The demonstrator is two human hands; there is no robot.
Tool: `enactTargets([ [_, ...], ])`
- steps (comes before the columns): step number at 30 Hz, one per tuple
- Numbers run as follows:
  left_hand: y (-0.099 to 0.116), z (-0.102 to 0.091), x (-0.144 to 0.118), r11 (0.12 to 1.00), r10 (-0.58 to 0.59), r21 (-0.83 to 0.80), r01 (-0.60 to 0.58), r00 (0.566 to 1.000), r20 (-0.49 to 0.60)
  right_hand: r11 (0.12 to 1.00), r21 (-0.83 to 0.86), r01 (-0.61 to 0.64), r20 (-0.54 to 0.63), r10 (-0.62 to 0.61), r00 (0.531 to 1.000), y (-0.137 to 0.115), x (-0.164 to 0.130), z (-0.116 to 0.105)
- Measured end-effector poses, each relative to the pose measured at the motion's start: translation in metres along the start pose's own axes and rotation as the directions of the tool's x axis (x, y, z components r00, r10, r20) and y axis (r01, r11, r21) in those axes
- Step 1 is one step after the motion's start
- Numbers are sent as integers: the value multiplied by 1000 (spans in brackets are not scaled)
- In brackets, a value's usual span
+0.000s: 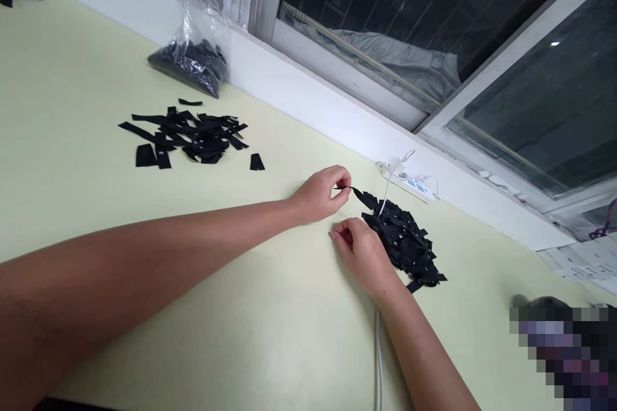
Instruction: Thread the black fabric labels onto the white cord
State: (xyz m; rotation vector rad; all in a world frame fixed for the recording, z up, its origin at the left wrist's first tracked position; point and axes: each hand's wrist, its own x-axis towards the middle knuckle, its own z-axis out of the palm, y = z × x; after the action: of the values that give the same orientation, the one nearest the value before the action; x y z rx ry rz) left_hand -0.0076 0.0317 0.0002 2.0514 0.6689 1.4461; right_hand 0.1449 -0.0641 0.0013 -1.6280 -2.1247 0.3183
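Note:
My left hand [324,194] is closed in a pinch on a thin black fabric strip [357,192], just above the pale table [270,321]. The strip's far end reaches the edge of a heap of black fabric strips [407,241], several with small white marks. Beside that heap, on its near side, is my right hand [361,250], its fingers curled with thumb and fingertips close together. Whether anything sits between those fingertips is too small to tell. A looser pile of black strips [202,135] lies to the left, with a short piece [257,162] apart from it.
A clear plastic bag [197,58] of black pieces stands against the white ledge [289,99]. A power strip [409,183] lies by the ledge. A white cable [378,359] runs past the right heap and under my right arm. A pixelated dark shape [569,347] is at lower right.

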Motion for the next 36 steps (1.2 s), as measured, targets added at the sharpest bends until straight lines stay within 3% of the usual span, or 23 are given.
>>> enactTargets([
  [5,-3,-1,1,999,11,43,-11,1000,15,998,42,37,-51,-35,998,-6,-5,-9],
  [8,-1,-1,-1,983,113,130,-131,984,138,993,111,45,-308,-9,951,-6,-9,-23],
  [10,3,1,-3,941,231,176,-288,929,288,989,146,20,-487,54,872,0,-9,-30],
  [12,7,5,-6,884,323,187,-429,848,419,982,189,3,-547,102,831,8,-7,-31],
  [15,10,10,-10,842,365,193,-504,796,483,958,286,9,-461,129,878,20,-3,-25],
  [17,8,11,-10,861,352,182,-475,815,459,939,344,4,-404,144,903,25,0,-21],
  [22,2,11,-8,924,301,111,-367,873,384,888,458,-32,-348,212,913,27,2,-19],
  [36,5,8,-9,970,162,107,-218,910,382,827,561,-43,-252,220,942,21,0,-23],
])
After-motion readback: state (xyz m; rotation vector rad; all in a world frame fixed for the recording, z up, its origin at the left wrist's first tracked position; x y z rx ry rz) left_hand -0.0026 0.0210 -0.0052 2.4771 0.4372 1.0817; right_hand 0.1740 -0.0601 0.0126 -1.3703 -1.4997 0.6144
